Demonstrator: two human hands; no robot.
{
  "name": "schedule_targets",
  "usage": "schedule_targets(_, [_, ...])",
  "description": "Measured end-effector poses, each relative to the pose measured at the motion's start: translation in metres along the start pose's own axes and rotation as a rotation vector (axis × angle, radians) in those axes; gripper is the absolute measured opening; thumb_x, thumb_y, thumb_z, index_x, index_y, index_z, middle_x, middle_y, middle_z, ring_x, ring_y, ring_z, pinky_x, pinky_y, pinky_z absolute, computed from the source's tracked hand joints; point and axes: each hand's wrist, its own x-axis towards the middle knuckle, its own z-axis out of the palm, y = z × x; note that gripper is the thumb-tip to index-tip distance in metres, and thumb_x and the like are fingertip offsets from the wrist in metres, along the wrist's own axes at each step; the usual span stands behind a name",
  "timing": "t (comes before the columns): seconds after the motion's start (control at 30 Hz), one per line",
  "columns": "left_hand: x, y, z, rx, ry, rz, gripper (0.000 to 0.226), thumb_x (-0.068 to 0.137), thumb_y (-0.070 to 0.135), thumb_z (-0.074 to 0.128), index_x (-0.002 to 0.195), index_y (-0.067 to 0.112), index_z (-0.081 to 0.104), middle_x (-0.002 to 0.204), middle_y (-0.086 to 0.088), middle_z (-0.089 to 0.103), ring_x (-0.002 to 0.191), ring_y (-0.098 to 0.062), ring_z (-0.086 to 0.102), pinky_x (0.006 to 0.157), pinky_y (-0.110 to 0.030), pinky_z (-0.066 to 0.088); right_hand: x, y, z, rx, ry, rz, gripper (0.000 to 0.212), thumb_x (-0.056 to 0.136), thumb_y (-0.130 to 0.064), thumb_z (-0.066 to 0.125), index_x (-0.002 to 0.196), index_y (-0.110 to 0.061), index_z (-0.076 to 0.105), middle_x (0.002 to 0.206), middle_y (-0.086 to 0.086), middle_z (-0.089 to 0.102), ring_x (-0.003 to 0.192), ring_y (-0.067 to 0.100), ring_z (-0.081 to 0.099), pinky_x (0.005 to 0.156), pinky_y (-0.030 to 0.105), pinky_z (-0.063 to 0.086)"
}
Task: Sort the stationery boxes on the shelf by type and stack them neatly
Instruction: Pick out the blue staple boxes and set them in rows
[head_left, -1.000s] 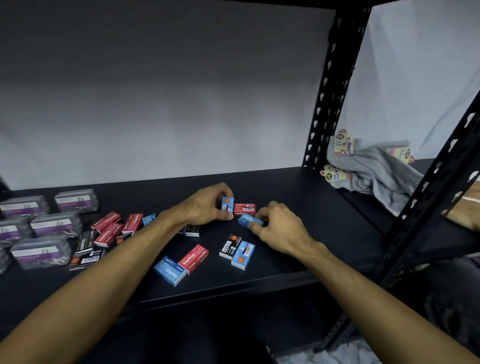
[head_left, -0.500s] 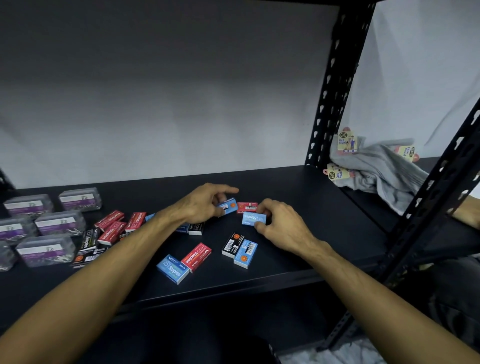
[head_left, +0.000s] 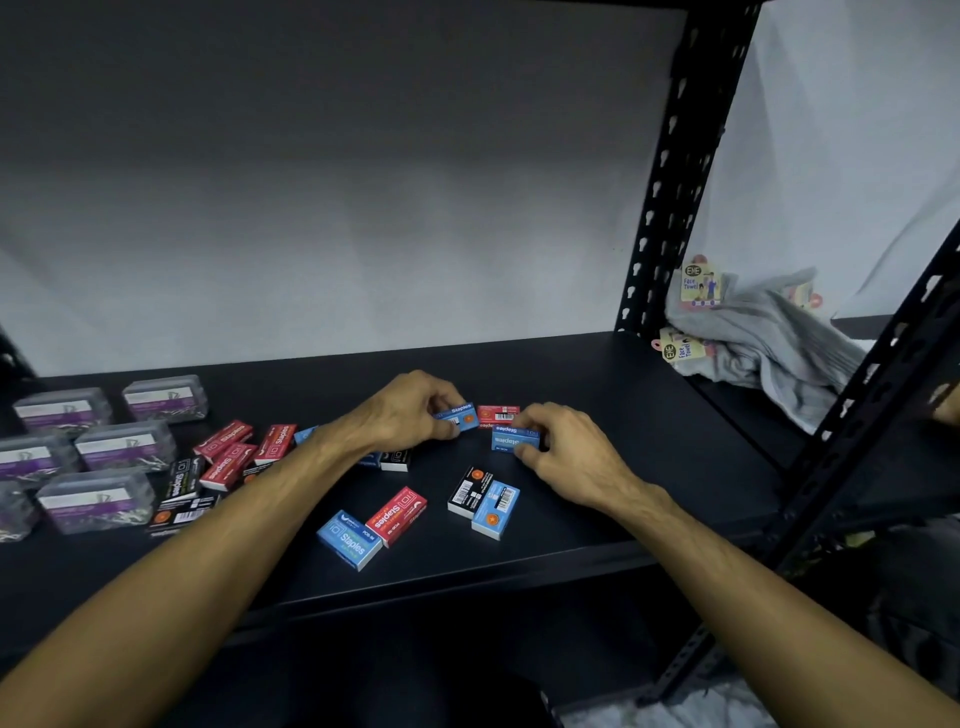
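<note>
Small staple boxes in blue, red and black lie scattered on a black shelf (head_left: 597, 519). My left hand (head_left: 410, 415) pinches a blue staple box (head_left: 460, 417) just above the shelf. My right hand (head_left: 566, 452) grips another blue staple box (head_left: 511, 439) that rests on the shelf. A red box (head_left: 497, 414) lies flat between the two hands. Near the front edge lie a blue box (head_left: 349, 538) beside a red box (head_left: 396, 515), and a black box (head_left: 467, 491) beside a blue box (head_left: 496, 508). More red boxes (head_left: 236, 449) and black boxes (head_left: 182, 480) sit left of my forearm.
Several clear plastic boxes with purple labels (head_left: 96, 447) stand at the shelf's left end. A black perforated upright (head_left: 670, 171) bounds the shelf at the back right, another post (head_left: 878, 395) at the front right. Grey tagged towels (head_left: 769, 332) lie on the neighbouring shelf.
My left hand has turned its blue box from standing on end to lying nearly flat and lowered it. My right hand has drawn its blue box a little closer and squared it up.
</note>
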Motion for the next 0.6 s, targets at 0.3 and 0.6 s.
schedule_targets(0.3, [-0.001,0.002,-0.001,0.183,-0.108,0.067,0.025,0.088,0.022,0.068,0.108,0.038,0.069,0.108,0.010,0.051,0.099,-0.008,0.053,0.085,-0.026,0.046,0.000,0.007,-0.003,0.024,0.009,0.002,0.025,0.087,-0.025,0.062,0.112,-0.025,0.065,0.107,-0.007,0.061,0.094,0.010,0.055,0.082,0.033,0.051])
schedule_targets(0.6, [-0.007,0.015,-0.006,0.243,0.035,0.028,0.021,0.095,0.038,0.055,0.113,0.034,0.064,0.095,0.014,0.048,0.095,-0.010,0.053,0.082,-0.029,0.044,-0.001,0.010,-0.002,0.030,0.016,-0.004,0.026,0.088,-0.026,0.063,0.114,-0.024,0.064,0.106,-0.007,0.061,0.092,0.008,0.053,0.080,0.028,0.048])
